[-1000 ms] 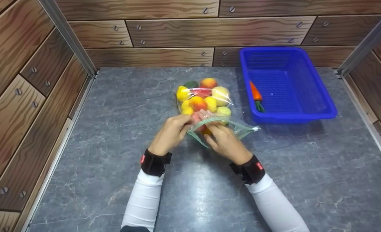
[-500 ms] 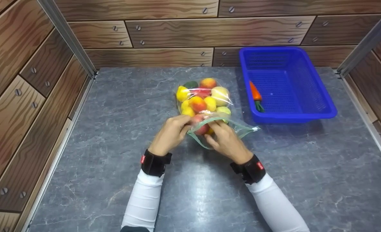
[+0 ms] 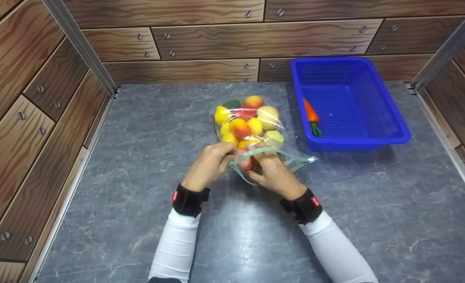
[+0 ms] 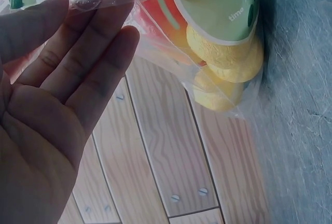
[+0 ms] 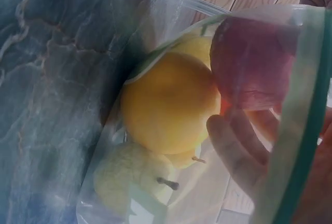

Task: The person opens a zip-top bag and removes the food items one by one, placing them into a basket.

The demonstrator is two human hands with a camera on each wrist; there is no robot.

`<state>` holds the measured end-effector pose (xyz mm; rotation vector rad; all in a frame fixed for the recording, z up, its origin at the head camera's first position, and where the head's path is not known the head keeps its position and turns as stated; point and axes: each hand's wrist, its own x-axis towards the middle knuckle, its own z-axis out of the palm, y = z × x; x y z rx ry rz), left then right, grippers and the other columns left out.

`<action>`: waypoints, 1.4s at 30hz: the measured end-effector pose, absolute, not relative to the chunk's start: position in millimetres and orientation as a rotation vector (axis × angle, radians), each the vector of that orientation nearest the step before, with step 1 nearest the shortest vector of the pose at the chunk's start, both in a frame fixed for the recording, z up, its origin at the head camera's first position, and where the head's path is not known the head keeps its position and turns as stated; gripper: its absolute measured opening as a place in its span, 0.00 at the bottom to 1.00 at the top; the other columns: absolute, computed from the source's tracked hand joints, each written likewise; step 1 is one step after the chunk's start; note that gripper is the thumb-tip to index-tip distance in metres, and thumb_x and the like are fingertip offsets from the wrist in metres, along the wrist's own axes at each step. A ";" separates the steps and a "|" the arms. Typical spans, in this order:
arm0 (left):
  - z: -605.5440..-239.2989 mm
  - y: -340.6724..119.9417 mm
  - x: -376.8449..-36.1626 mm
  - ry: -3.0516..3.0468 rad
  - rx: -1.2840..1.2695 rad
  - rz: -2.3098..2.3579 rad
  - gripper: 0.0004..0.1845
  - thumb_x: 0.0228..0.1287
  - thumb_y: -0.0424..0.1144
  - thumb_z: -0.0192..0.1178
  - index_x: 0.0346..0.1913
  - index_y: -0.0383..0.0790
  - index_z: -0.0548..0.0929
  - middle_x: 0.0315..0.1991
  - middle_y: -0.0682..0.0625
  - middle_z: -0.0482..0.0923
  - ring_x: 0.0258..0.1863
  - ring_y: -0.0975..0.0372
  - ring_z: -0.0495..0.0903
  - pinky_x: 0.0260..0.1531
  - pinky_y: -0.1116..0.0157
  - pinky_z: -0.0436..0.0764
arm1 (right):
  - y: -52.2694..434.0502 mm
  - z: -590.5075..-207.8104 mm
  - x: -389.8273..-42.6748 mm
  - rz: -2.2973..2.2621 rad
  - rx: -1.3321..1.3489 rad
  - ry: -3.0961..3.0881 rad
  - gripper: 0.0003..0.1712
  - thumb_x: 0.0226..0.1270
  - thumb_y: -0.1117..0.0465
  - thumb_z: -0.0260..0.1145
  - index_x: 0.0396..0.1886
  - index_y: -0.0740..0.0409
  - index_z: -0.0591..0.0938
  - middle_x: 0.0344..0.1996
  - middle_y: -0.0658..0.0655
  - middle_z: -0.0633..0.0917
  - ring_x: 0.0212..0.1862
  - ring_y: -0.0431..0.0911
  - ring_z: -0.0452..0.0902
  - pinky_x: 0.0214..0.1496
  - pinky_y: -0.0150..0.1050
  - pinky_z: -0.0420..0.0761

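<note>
- The clear plastic zip bag with a green seal strip [image 3: 256,129] is lying near the middle of the grey marbled counter [image 3: 138,165], its bulging closed end pointing toward the back wall and its open mouth facing the person.
- It is packed with round toy fruit: yellow, peach-orange and pale green pieces are showing through the film, and a small red fruit [image 3: 246,163] is sitting right at the mouth.
- The left hand [image 3: 209,165] is pinching the left edge of the mouth, fingers laid along the film in the left wrist view [image 4: 78,63], keeping the opening spread.
- The right hand [image 3: 274,173] is reaching into the mouth with its fingers [image 5: 238,146] just under the red fruit; whether this grip is actually closing on the fruit I cannot tell.
- To do this well, I judge the left hand should be holding the rim taut and low, so the film is not folding over the fingers and the neighbouring yellow fruit [image 5: 168,102] is not rolling out.
- The blue perforated plastic basket [image 3: 390,133] is standing just right of the bag, with an orange toy carrot [image 3: 311,116] lying along its left side.
- Wood-grain panel walls [image 3: 213,39] are enclosing the counter.
</note>
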<state>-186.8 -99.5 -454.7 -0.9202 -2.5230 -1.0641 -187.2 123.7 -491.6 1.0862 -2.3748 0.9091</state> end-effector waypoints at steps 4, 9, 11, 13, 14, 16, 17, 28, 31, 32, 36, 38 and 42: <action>-456.0 -99.3 -186.2 -2.541 -0.919 -1.053 0.03 0.71 0.31 0.63 0.37 0.38 0.82 0.34 0.48 0.82 0.35 0.59 0.82 0.37 0.63 0.84 | 122.3 -494.9 -186.6 0.904 1.093 -2.388 0.33 0.54 0.64 0.81 0.59 0.68 0.78 0.52 0.67 0.81 0.55 0.60 0.80 0.62 0.53 0.81; -457.3 -99.4 -186.3 -2.539 -0.915 -1.049 0.04 0.71 0.29 0.63 0.37 0.39 0.81 0.33 0.49 0.81 0.34 0.59 0.80 0.36 0.63 0.83 | 121.6 -495.5 -185.5 0.947 1.093 -2.388 0.31 0.54 0.67 0.80 0.57 0.68 0.78 0.49 0.66 0.84 0.54 0.60 0.81 0.60 0.53 0.82; -457.2 -99.4 -186.2 -2.537 -0.916 -1.054 0.04 0.70 0.29 0.63 0.37 0.39 0.81 0.32 0.49 0.80 0.33 0.60 0.79 0.35 0.64 0.82 | 122.4 -494.1 -185.1 0.952 1.093 -2.389 0.30 0.54 0.67 0.80 0.57 0.68 0.78 0.49 0.66 0.85 0.54 0.60 0.82 0.60 0.54 0.82; -456.7 -99.5 -186.2 -2.536 -0.916 -1.061 0.04 0.71 0.30 0.63 0.36 0.39 0.82 0.32 0.50 0.79 0.32 0.61 0.78 0.35 0.64 0.81 | 123.9 -492.4 -184.9 0.953 1.086 -2.398 0.30 0.54 0.67 0.80 0.56 0.67 0.79 0.49 0.65 0.85 0.54 0.60 0.82 0.60 0.53 0.82; -456.6 -99.6 -186.4 -2.535 -0.916 -1.064 0.04 0.71 0.30 0.63 0.36 0.40 0.82 0.32 0.50 0.79 0.32 0.61 0.78 0.35 0.65 0.81 | 124.8 -491.0 -184.6 0.954 1.082 -2.408 0.30 0.54 0.67 0.80 0.57 0.67 0.79 0.50 0.65 0.85 0.55 0.60 0.82 0.61 0.53 0.82; -456.1 -99.7 -186.7 -2.532 -0.917 -1.070 0.04 0.71 0.30 0.63 0.36 0.40 0.82 0.32 0.51 0.79 0.32 0.62 0.77 0.35 0.65 0.81 | 127.2 -487.8 -184.2 0.954 1.067 -2.443 0.31 0.55 0.65 0.81 0.58 0.67 0.79 0.51 0.66 0.85 0.55 0.60 0.82 0.62 0.53 0.81; -456.0 -99.8 -187.0 -2.531 -0.917 -1.071 0.04 0.72 0.31 0.63 0.36 0.40 0.82 0.33 0.51 0.80 0.32 0.62 0.78 0.35 0.65 0.81 | 128.6 -485.8 -183.9 0.959 1.054 -2.464 0.31 0.54 0.65 0.81 0.58 0.67 0.79 0.51 0.66 0.85 0.55 0.60 0.82 0.62 0.53 0.81; -454.7 -100.6 -187.8 -2.515 -0.919 -1.074 0.04 0.72 0.31 0.63 0.37 0.40 0.82 0.33 0.51 0.79 0.33 0.62 0.77 0.35 0.65 0.81 | 145.3 -466.0 -180.6 0.911 1.012 -2.603 0.31 0.53 0.60 0.82 0.55 0.67 0.82 0.49 0.67 0.88 0.50 0.61 0.85 0.56 0.54 0.85; -454.4 -100.7 -188.0 -2.510 -0.921 -1.075 0.04 0.72 0.30 0.63 0.37 0.39 0.82 0.33 0.51 0.80 0.33 0.61 0.78 0.35 0.65 0.81 | 149.1 -460.9 -179.6 0.896 1.027 -2.620 0.29 0.53 0.60 0.82 0.53 0.68 0.83 0.46 0.67 0.88 0.48 0.61 0.85 0.54 0.54 0.85; -454.2 -100.8 -188.0 -2.509 -0.921 -1.077 0.04 0.72 0.30 0.63 0.37 0.39 0.82 0.33 0.50 0.80 0.33 0.61 0.78 0.36 0.64 0.81 | 150.3 -458.9 -179.0 0.894 1.027 -2.630 0.28 0.53 0.60 0.82 0.52 0.68 0.83 0.45 0.67 0.88 0.47 0.61 0.85 0.54 0.55 0.85; -454.3 -101.8 -187.8 -2.512 -0.914 -1.090 0.03 0.71 0.30 0.63 0.37 0.39 0.82 0.34 0.50 0.80 0.34 0.61 0.78 0.36 0.64 0.81 | 154.8 -449.6 -175.6 0.881 1.006 -2.670 0.26 0.52 0.59 0.82 0.47 0.69 0.84 0.43 0.67 0.88 0.46 0.61 0.85 0.52 0.55 0.85; -454.8 -102.4 -187.7 -2.517 -0.908 -1.093 0.03 0.71 0.30 0.63 0.37 0.39 0.82 0.34 0.50 0.80 0.34 0.61 0.79 0.37 0.64 0.82 | 156.8 -444.7 -173.7 0.876 1.002 -2.677 0.26 0.52 0.59 0.82 0.46 0.69 0.84 0.43 0.66 0.88 0.46 0.61 0.84 0.52 0.55 0.85; -456.3 -103.9 -188.5 -2.518 -0.906 -1.092 0.02 0.71 0.30 0.63 0.39 0.39 0.84 0.35 0.50 0.82 0.34 0.60 0.80 0.38 0.64 0.83 | 161.5 -435.4 -170.5 0.861 1.021 -2.667 0.28 0.51 0.59 0.82 0.50 0.68 0.84 0.46 0.65 0.88 0.48 0.59 0.85 0.54 0.54 0.85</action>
